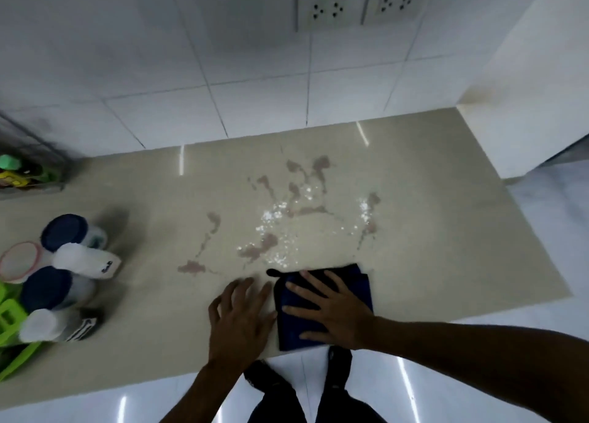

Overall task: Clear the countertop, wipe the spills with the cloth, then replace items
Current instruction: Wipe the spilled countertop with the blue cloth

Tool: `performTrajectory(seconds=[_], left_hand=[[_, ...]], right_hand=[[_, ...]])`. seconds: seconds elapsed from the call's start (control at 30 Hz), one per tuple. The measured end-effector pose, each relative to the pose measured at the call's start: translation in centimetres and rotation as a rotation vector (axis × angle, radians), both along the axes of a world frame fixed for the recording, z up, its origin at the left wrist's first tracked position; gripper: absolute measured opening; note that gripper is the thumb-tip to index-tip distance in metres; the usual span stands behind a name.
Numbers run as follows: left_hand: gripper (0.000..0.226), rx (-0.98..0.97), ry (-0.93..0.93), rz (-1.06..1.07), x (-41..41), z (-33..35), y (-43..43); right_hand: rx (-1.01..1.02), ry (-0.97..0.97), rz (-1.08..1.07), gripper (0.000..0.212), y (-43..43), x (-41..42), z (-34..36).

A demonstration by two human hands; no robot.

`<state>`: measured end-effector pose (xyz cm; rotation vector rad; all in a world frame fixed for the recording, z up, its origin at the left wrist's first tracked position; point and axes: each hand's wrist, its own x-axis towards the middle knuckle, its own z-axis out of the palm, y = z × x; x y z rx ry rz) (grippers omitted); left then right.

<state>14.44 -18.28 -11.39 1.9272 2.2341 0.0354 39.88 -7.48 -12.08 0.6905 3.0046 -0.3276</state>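
Note:
A folded dark blue cloth [357, 282] lies near the front edge of the beige countertop [446, 231]. My right hand [331, 311] presses flat on it, fingers spread. Just left of the cloth, my left hand [239, 320] rests flat on the bare counter with its fingers apart, holding nothing. Pinkish-brown spills [299, 199] with white powder [274, 218] spread across the counter's middle, beyond the cloth. Several white jars [73, 266], some with dark blue lids, stand grouped at the left.
A green plastic rack [9, 327] sits at the far left edge next to the jars. A wire rack holding bottles [25, 174] stands at the back left. White tiled wall with two sockets [360, 6] runs behind. A white wall block [526, 104] bounds the right side.

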Motion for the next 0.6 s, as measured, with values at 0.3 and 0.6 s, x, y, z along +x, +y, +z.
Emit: performTrajectory(seconds=[0.3, 0.6], left_hand=[[0.058, 0.108, 0.06, 0.094, 2.3, -2.1, -1.5], [0.06, 0.216, 0.088, 0.119, 1.8, -4.1, -1.9]], right_hand=[[-0.034, 0.047, -0.674, 0.062, 1.3, 3.4, -0.9], [-0.059, 0.051, -0.76, 0.081, 1.1, 5.9, -1.9]])
